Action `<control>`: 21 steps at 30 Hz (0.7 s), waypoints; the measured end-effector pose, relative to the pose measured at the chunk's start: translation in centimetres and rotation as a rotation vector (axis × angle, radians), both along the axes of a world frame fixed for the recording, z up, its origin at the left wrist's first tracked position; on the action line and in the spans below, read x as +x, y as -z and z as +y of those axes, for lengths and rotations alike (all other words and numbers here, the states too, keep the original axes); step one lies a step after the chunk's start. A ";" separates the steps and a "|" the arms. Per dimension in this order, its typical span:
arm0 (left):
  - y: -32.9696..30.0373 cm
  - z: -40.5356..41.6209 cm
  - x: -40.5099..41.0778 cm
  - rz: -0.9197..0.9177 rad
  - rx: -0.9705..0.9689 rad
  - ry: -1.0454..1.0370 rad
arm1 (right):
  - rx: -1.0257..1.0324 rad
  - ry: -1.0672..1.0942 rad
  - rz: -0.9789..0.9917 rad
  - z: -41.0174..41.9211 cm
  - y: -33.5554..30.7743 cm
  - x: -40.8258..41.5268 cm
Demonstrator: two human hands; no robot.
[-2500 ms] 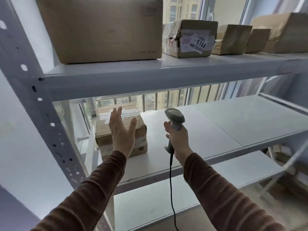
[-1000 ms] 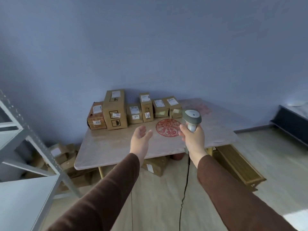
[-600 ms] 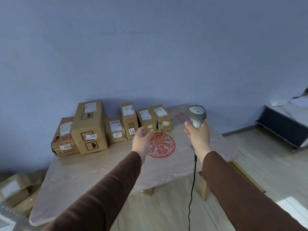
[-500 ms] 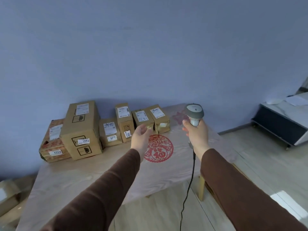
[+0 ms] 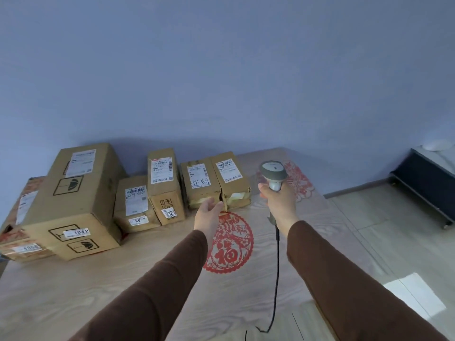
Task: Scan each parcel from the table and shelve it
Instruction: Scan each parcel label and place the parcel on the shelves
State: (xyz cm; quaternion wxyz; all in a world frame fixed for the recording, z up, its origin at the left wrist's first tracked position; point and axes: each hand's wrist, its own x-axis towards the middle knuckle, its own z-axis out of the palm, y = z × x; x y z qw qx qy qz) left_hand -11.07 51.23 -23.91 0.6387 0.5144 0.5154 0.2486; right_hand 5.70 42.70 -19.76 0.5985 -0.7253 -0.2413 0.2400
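Several brown cardboard parcels with white labels stand in a row along the far side of a wooden table (image 5: 98, 286). The largest parcel (image 5: 76, 200) is at the left, marked 1042. Two small parcels sit at the right end, one (image 5: 200, 184) beside the other (image 5: 231, 178). My left hand (image 5: 208, 212) reaches out empty with relaxed fingers, just in front of those two small parcels. My right hand (image 5: 279, 200) grips the handle of a grey barcode scanner (image 5: 273, 172), held upright above the table to the right of the parcels; its cable hangs down.
A red paper-cut decoration (image 5: 230, 244) lies on the table under my left forearm, and another (image 5: 298, 178) beyond the scanner. A blue wall runs behind the table. A dark low piece of furniture (image 5: 428, 183) stands on the wooden floor at the far right.
I turned from the shelf rack to the table and came closer. My left hand has stretched forward toward the two small right-hand parcels. The scanner stays in my right hand.
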 end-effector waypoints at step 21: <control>9.9 7.9 14.1 0.124 0.052 -0.230 | -0.099 -0.134 0.443 13.2 14.9 9.8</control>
